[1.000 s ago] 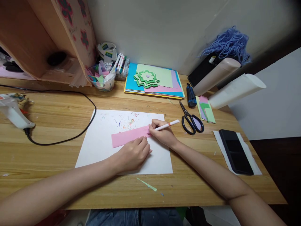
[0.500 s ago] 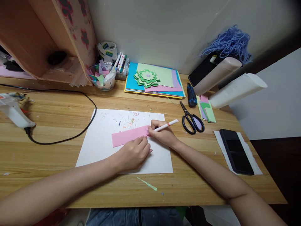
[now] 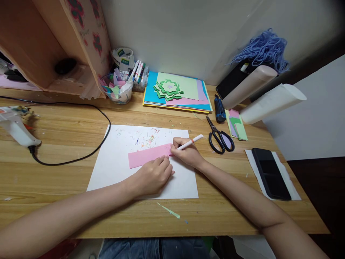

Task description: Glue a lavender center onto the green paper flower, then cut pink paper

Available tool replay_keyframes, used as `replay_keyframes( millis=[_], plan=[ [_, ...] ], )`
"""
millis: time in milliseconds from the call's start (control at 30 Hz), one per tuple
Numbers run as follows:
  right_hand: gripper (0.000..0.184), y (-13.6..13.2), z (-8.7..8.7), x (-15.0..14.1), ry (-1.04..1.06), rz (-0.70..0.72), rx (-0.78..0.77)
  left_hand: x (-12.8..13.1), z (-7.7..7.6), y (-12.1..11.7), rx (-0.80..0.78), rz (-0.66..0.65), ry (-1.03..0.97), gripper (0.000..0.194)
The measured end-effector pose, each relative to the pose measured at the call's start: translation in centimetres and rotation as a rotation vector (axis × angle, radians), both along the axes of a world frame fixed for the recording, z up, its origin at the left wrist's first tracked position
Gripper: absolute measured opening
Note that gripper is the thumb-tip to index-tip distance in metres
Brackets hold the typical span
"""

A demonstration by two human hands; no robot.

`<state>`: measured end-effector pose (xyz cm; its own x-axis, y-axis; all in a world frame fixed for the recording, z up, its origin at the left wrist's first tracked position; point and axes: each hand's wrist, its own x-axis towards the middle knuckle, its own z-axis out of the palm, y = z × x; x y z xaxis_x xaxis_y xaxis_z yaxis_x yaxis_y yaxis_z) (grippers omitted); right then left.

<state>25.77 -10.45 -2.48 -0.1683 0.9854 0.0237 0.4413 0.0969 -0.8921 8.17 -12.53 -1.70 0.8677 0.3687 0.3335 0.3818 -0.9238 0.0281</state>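
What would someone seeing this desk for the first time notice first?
Probably the flat strip of pink paper in the middle, lying on a large white paper sheet, with the left hand resting at its near edge and the right hand holding a slim white marker with an orange band over its right end. Next, perhaps, the layered green paper flower on the coloured paper stack behind, and the tangled blue yarn at back right.
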Motion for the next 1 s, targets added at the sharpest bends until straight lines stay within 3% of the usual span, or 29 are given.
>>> replay_keyframes(
  millis=[600, 1000],
  plan=[
    [0.029, 0.08, -0.15, -0.06, 0.059, -0.06, 0.009, -0.05, -0.11, 0.01, -0.001, -0.009, 0.007, 0.023],
    [0.028, 0.11, 0.12, 0.07, 0.031, -0.028, 0.007, -0.06, -0.29, -0.05, -0.011, -0.007, -0.008, 0.022]
  ],
)
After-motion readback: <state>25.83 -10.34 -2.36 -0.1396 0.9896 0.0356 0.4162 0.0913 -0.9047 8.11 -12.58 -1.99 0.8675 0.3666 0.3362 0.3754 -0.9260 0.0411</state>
